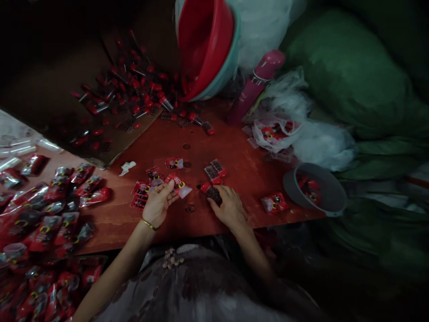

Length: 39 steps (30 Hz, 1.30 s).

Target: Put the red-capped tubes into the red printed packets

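A dim work area holds a reddish-brown surface (228,147), with an open cardboard box (67,67) of red-capped containers at eleven o'clock, a pink bottle (250,96) at one and a grey bowl (323,206) at three. Just below the centre, the left hand (159,203) has its thumb and fingers pinched on a red wrapper (177,182); at about four o'clock from it, the right hand (231,205) has its fingers closed around a dark container (212,192). The wrapper should be very light, limp and slick, easily creased, so best taken by one edge between fingertip and thumb. The container is probably light but stiff and smooth, best gripped across its sides. The wrapper is glossy red with dark and yellow print and a pale end; the container looks clear-walled, dark inside, red at its far end.
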{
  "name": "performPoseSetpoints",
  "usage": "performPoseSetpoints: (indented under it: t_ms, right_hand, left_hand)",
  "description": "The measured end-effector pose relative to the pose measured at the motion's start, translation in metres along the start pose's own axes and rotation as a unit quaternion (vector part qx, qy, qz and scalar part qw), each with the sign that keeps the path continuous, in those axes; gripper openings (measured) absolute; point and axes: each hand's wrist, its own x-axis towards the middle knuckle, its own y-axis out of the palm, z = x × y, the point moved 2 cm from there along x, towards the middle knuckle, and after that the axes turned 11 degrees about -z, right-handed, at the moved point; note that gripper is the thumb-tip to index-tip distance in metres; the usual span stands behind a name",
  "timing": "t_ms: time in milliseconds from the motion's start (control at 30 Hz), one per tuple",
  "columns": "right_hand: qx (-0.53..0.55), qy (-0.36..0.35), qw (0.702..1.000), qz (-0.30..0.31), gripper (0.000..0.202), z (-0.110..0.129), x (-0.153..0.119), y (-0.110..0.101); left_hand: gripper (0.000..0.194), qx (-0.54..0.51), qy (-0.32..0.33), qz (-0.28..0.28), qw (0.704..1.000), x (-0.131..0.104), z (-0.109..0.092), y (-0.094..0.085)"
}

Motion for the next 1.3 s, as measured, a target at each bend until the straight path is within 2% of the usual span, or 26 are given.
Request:
performPoseSetpoints:
  t_ms: [200,300,400,500,667,767,900,1133,1300]
  right_hand:
    - [0.198,0.023,0.98,0.01,0.031,0.028,-0.003,-0.026]
    - [0.251,0.015,0.967,0.033,0.034,0.042,-0.003,-0.035]
    - [0.272,0.009,0.96,0.058,0.035,0.049,-0.001,-0.033]
    - [0.283,0.02,0.957,0.061,0.035,0.05,0.0,-0.027]
    - [0.258,0.024,0.966,0.003,0.033,0.05,0.003,-0.022]
    - [0.256,0.02,0.966,0.011,0.033,0.052,0.002,-0.019]
    - [0.256,0.031,0.966,0.008,0.035,0.055,0.0,-0.011]
    - [0.217,0.032,0.974,-0.055,0.037,0.061,0.003,0.003]
    - [0.187,0.029,0.978,-0.088,0.036,0.071,0.007,0.003]
  left_hand:
    - [0.042,0.008,-0.005,0.01,1.0,0.002,0.002,0.004]
    - [0.04,0.009,0.013,0.015,1.0,0.0,0.002,0.004]
    - [0.037,0.02,0.035,0.03,0.999,-0.003,0.002,0.004]
    - [0.037,0.039,0.051,0.042,0.997,-0.004,0.002,0.003]
    - [0.039,0.039,0.058,0.04,0.997,-0.006,0.0,0.005]
    - [0.04,0.03,0.058,0.044,0.997,-0.009,0.001,0.009]
    - [0.041,0.026,0.07,0.046,0.996,-0.012,0.007,0.012]
    - [0.042,-0.014,0.078,0.025,0.997,-0.012,0.015,0.015]
    - [0.041,-0.057,0.052,0.014,0.997,-0.015,0.029,0.016]
